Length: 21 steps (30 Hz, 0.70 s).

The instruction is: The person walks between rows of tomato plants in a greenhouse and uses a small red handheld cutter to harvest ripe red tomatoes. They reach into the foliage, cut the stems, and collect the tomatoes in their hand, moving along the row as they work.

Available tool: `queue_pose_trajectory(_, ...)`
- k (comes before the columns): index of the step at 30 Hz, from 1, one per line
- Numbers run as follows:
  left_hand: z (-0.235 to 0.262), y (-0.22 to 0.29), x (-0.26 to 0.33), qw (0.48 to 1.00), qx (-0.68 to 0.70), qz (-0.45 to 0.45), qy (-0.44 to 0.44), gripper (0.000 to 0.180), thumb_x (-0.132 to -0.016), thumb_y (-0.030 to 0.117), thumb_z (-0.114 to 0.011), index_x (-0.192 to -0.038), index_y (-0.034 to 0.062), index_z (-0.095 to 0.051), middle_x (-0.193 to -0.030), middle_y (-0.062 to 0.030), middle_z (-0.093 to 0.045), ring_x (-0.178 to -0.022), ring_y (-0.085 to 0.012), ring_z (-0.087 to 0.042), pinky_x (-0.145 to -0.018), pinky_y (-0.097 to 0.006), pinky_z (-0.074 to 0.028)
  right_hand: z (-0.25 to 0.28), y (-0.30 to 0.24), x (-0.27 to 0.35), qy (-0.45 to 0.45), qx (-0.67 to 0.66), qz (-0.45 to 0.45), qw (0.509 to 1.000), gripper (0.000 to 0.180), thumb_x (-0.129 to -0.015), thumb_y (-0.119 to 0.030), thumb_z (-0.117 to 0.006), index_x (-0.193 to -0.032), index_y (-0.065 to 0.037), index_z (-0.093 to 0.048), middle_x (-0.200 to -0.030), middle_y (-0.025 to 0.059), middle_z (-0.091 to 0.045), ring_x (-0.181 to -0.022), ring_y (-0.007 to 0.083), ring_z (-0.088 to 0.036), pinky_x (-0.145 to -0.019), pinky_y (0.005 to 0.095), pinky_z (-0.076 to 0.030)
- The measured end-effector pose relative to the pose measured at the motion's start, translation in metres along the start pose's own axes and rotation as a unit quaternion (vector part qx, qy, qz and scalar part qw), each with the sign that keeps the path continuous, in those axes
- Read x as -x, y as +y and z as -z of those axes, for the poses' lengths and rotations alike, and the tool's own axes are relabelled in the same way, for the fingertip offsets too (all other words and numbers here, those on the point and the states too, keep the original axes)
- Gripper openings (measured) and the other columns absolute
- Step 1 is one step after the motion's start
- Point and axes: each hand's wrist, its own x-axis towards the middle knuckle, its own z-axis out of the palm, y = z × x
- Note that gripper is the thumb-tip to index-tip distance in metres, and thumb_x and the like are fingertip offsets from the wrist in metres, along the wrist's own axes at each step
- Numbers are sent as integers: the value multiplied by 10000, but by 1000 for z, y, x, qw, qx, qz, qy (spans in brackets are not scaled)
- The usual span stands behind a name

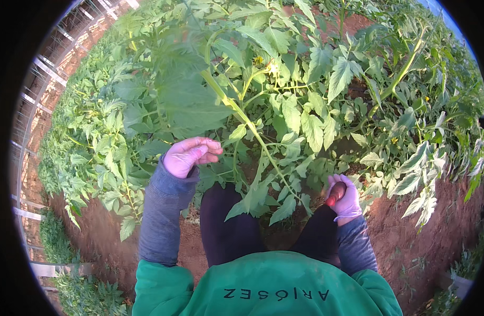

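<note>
Left hand [190,155]: gloved, fingers [210,149] pinched together among the leaves of the tomato plant [284,105], beside its pale main stem [247,124]; what they pinch is hidden, I cannot tell.
Right hand [344,197]: gloved, clenched round a reddish-brown handle [335,194] (the working end is out of sight), low by the plant's foot, over the soil [436,221].
Stem: leans from the upper left down toward the knees.
Risk: a hard tug by the left fingers could snap or tear the soft stem.
Risk: with leaves screening the tool, it might nick a healthy shoot or the glove.
</note>
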Motion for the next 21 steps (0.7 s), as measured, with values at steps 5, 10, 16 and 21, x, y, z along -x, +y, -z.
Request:
queue_pose_trajectory(5, 39, -82, -54, 991, 5, 110, 79, 338, -890, 247, -548, -1159, 61, -464, -923, -115, -639, -640, -133, -597, -600, -265, -505, 2, -4, 16, -50, -84, -59, 993, 322, -828, -209, -580, -1084, -28, -508, -1131, 109, -537, -800, 168, -589, -676, 277, -535)
queue_pose_trajectory(10, -28, -61, -77, 983, 9, 111, 146, 235, -902, 124, -473, -1108, 104, -585, -977, -24, -629, -742, -78, -588, -678, -227, -480, 15, -18, 5, -11, -119, -23, 993, 380, -827, -237, -578, -1108, 6, -499, -1098, 163, -537, -926, 245, -568, -769, 351, -531)
queue_pose_trajectory(16, -56, -73, -95, 959, 91, 124, 239, 322, -901, 160, -502, -1215, 88, -488, -1085, -74, -605, -860, -175, -634, -685, -266, -505, -47, -33, 18, -219, -23, 15, 975, 373, -799, -114, -558, -1122, 46, -462, -1163, 211, -494, -1050, 344, -506, -899, 433, -459)
queue_pose_trajectory(21, -73, -113, -97, 983, 39, -15, 178, 408, -784, 200, -674, -1118, -1, -551, -961, -89, -636, -865, -147, -601, -797, -258, -472, -160, -17, 30, -317, 240, 243, 885, 298, -892, -161, -517, -1111, 38, -492, -1141, 175, -515, -1093, 284, -492, -989, 420, -383)
